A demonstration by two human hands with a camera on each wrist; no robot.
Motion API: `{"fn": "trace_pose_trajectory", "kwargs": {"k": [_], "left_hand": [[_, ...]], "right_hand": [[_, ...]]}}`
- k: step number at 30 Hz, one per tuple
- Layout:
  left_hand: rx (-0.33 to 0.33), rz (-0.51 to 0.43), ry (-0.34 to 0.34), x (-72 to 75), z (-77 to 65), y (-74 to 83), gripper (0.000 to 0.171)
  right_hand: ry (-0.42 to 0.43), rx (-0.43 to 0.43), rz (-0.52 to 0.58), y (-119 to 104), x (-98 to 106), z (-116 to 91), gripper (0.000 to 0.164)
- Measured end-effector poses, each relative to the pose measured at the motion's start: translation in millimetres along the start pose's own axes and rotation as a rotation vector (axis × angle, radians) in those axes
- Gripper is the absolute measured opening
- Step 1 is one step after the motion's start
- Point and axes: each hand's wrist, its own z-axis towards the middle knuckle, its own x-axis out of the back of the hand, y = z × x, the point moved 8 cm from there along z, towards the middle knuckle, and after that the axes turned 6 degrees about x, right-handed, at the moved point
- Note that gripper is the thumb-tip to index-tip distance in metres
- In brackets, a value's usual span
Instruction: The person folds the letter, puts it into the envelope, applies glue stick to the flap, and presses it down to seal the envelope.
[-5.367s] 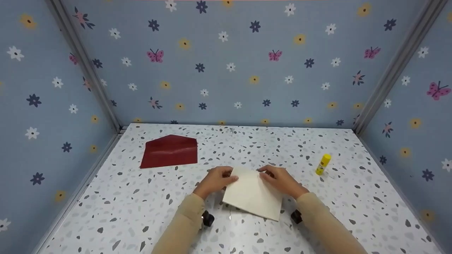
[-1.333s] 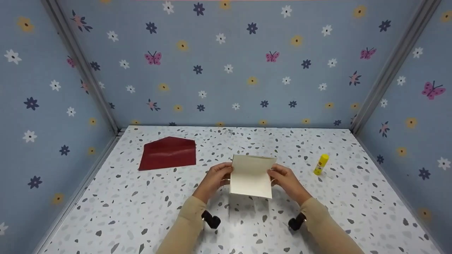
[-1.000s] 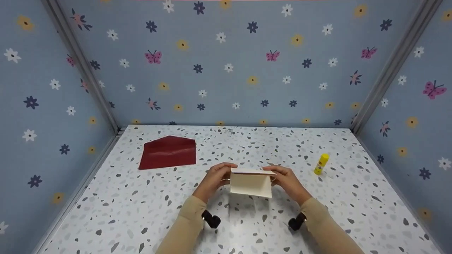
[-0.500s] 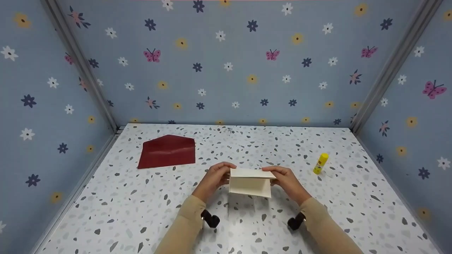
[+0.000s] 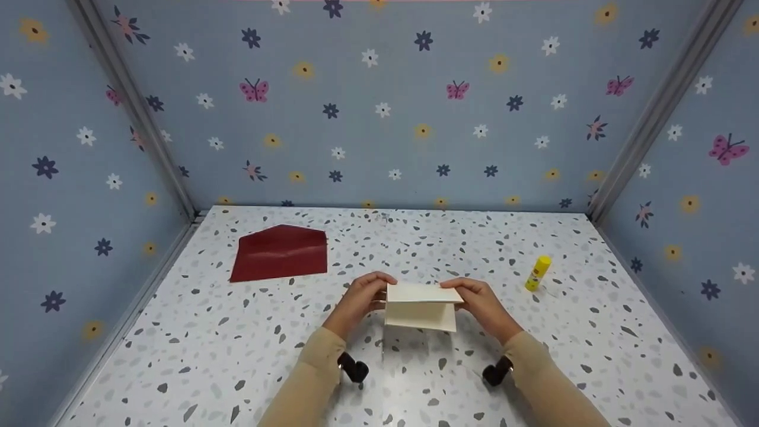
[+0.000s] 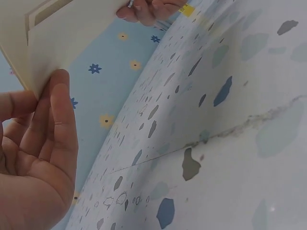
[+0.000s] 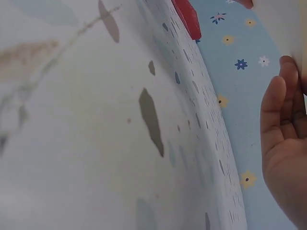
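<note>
A cream folded card (image 5: 420, 315) is held up above the table near its front, level with both hands. Its upper panel (image 5: 422, 293) tips toward me over the lower one, leaving a gap between the two. My left hand (image 5: 363, 298) pinches the card's left side, fingertips at the upper corner; the left wrist view shows thumb and fingers on the card (image 6: 72, 33) near the fold. My right hand (image 5: 483, 301) grips the right side, with fingertips on the top edge. In the right wrist view, several fingers of the right hand (image 7: 288, 139) lie behind the card.
A dark red envelope (image 5: 281, 255) with its flap raised lies at the back left of the speckled table (image 5: 249, 344). On the right, a yellow glue stick (image 5: 538, 273) is on the table. Flower-patterned panels (image 5: 379, 118) enclose the back and sides.
Earlier the card was slanted and lower, gripped at its far edge. Both hands then raised and straightened it, and its upper panel has folded down toward me. Envelope and glue stick stay put.
</note>
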Motion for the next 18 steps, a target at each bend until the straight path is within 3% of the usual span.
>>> {"fn": "trace_pose_trajectory", "kwargs": {"k": [10, 18], "left_hand": [[0.006, 0.084, 0.044, -1.3, -2.3, 1.2, 0.024], [-0.059, 0.101, 0.006, -3.5, -1.8, -0.1, 0.025]], "right_hand": [[0.001, -0.032, -0.05, -0.6, 0.9, 0.8, 0.036], [0.016, -0.073, -0.112, 4.1, 2.5, -1.3, 0.041]]}}
